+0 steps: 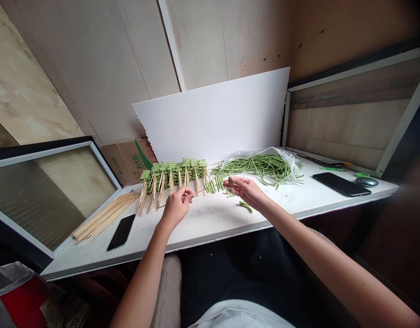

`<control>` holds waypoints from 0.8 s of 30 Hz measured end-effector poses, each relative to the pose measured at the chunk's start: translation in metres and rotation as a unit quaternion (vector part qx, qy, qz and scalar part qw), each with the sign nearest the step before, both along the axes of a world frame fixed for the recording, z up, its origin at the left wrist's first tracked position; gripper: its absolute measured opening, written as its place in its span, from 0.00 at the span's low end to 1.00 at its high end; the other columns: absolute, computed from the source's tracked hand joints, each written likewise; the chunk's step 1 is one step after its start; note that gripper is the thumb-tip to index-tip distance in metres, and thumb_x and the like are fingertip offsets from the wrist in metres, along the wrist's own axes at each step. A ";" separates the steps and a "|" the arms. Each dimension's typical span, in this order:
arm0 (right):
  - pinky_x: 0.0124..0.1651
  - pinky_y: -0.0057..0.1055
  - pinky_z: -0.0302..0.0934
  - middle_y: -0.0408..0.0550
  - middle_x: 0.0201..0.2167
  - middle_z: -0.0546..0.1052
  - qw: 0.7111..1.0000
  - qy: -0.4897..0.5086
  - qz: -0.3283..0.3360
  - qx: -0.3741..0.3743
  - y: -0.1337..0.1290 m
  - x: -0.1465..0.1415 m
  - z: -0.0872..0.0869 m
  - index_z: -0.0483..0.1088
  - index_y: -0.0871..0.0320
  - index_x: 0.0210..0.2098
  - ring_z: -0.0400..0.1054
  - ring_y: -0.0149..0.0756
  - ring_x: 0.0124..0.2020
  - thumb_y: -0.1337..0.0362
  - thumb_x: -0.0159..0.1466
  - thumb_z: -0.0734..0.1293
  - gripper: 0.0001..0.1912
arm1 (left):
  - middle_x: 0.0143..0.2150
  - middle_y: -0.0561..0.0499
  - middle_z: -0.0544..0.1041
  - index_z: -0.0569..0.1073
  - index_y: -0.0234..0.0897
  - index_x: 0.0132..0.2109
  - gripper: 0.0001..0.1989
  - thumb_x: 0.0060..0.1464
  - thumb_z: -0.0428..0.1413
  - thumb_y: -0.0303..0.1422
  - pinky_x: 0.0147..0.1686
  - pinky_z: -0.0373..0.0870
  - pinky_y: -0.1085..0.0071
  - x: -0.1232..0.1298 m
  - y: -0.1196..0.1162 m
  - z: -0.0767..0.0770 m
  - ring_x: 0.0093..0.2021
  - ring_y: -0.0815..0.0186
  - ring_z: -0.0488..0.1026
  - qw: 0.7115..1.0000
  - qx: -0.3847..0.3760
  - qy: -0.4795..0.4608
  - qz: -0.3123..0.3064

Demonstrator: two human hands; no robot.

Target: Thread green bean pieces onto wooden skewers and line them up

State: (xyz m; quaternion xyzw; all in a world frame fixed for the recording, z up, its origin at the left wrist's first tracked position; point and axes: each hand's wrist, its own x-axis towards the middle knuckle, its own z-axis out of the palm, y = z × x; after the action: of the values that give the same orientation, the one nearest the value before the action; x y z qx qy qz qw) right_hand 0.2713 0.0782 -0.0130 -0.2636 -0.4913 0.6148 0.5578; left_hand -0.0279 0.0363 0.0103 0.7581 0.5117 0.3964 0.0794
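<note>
My left hand [178, 203] is closed round a thin wooden skewer [198, 192], which points to the right. Several short green bean pieces [214, 185] sit side by side on its far part. At the skewer's tip, my right hand [246, 190] pinches a green bean piece [230, 180] between thumb and fingers. Behind my left hand, finished-looking bean skewers [174, 172] lie stacked in a row, their bare sticks toward me. Long green beans [255, 167] spill from a clear plastic bag [291, 160] beyond my right hand. Loose bean pieces [245, 207] lie below that hand.
A bundle of bare skewers [105, 216] and a phone [121, 232] lie on the white table [210, 223] at left. Another black phone [341, 184] and a rounded dark object [366, 181] are at right. A white board [216, 116] and a cardboard box [128, 159] stand behind.
</note>
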 end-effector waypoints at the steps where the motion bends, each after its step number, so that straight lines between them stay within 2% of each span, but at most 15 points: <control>1: 0.51 0.35 0.71 0.55 0.48 0.84 1.000 0.001 -0.002 0.000 0.000 0.000 0.000 0.81 0.55 0.40 0.77 0.47 0.55 0.49 0.58 0.79 0.18 | 0.31 0.51 0.80 0.75 0.40 0.41 0.07 0.65 0.54 0.37 0.37 0.71 0.69 0.000 0.000 0.000 0.34 0.62 0.79 1.000 0.001 0.000 0.000; 7: 0.50 0.36 0.69 0.54 0.46 0.84 0.999 -0.013 -0.029 0.013 0.001 -0.001 -0.002 0.82 0.55 0.40 0.76 0.48 0.56 0.47 0.58 0.78 0.20 | 0.31 0.51 0.80 0.75 0.40 0.40 0.06 0.64 0.55 0.34 0.36 0.69 0.70 0.002 -0.002 0.000 0.33 0.63 0.78 1.000 0.012 0.010 0.018; 13: 0.44 0.35 0.68 0.56 0.43 0.85 0.996 -0.038 -0.068 0.037 -0.005 -0.006 0.002 0.82 0.56 0.38 0.77 0.50 0.53 0.45 0.56 0.78 0.22 | 0.31 0.53 0.80 0.75 0.41 0.39 0.05 0.63 0.55 0.32 0.36 0.69 0.70 0.005 -0.004 -0.001 0.32 0.64 0.78 0.999 0.035 0.008 0.027; 19: 0.40 0.33 0.67 0.52 0.41 0.85 0.994 -0.039 -0.088 0.056 -0.007 -0.012 0.000 0.82 0.54 0.38 0.77 0.46 0.50 0.47 0.59 0.77 0.17 | 0.31 0.52 0.81 0.75 0.41 0.39 0.04 0.62 0.55 0.30 0.37 0.70 0.69 0.007 -0.005 -0.002 0.33 0.63 0.78 0.998 0.051 0.012 0.041; 24: 0.37 0.32 0.66 0.51 0.43 0.83 0.994 -0.026 -0.101 0.044 -0.009 -0.011 0.004 0.82 0.53 0.39 0.75 0.43 0.47 0.47 0.57 0.78 0.18 | 0.33 0.51 0.82 0.75 0.41 0.39 0.04 0.63 0.55 0.30 0.40 0.72 0.69 0.009 -0.007 -0.001 0.35 0.63 0.79 0.997 0.062 -0.005 0.048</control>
State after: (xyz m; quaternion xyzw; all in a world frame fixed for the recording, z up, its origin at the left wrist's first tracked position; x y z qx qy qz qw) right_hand 0.2603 0.0696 -0.0089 -0.3026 -0.5031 0.5261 0.6152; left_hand -0.0188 0.0297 0.0088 0.7342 0.5212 0.4348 0.0160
